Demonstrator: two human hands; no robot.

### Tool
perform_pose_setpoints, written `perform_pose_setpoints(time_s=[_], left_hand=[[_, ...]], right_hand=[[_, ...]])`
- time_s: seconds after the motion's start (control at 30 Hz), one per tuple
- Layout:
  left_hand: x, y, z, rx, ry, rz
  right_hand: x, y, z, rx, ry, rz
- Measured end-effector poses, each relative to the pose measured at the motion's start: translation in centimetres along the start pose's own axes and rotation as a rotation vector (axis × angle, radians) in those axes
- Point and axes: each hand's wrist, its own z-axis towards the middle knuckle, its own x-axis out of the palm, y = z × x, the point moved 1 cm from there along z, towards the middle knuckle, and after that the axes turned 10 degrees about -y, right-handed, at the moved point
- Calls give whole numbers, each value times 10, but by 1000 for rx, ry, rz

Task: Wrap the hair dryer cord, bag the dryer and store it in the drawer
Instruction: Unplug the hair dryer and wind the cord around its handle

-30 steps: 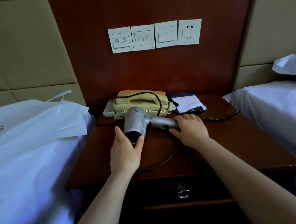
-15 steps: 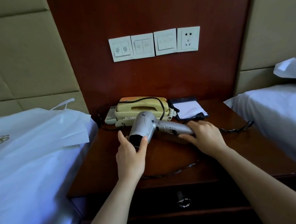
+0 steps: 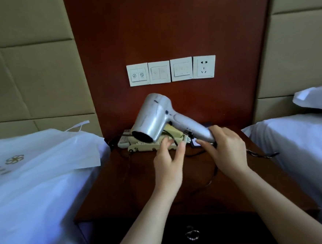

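A dark red wooden bench (image 3: pixel 122 181) stands between two white-sheeted beds (image 3: pixel 38 206), against a matching wall panel (image 3: pixel 168 26) with four white plates (image 3: pixel 181 69): three switches, one socket. One silver hair dryer (image 3: pixel 154 116) is in the air at 12 o'clock, over a cream telephone (image 3: pixel 144 146). The right hand (image 3: pixel 227 151) grips its handle. The left hand (image 3: pixel 169 165), blurred, fingers spread wide, holds nothing. One white bag (image 3: pixel 44 153) lies at 9 o'clock. The black cord (image 3: pixel 261 154) runs toward 3 o'clock, partly hidden. The drawer (image 3: pixel 154 234) at 6 o'clock is closed.
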Motion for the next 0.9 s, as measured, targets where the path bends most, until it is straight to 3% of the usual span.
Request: perform_pose_setpoints(time_s=[0.1,0.2,0.37,0.57,0.8,0.9], left_hand=[[16,-20,-3,-181,-11,-275],[18,-31,2,-363,-188,-466],[12,-31,10,-411,-276,-639],[-7,-27,24,-444,-287,-802],[-46,-13,27,-389,-301,-649],[-59,-5,24,-401,-324,-612]], right_hand=[[-2,15,4,-109,-2,58],[-1,26,1,-176,44,52],[-2,22,-5,-228,12,18],[-13,5,-2,-214,118,-71],[-14,-13,-13,-153,366,-117],[-18,-10,-11,-159,342,-146]])
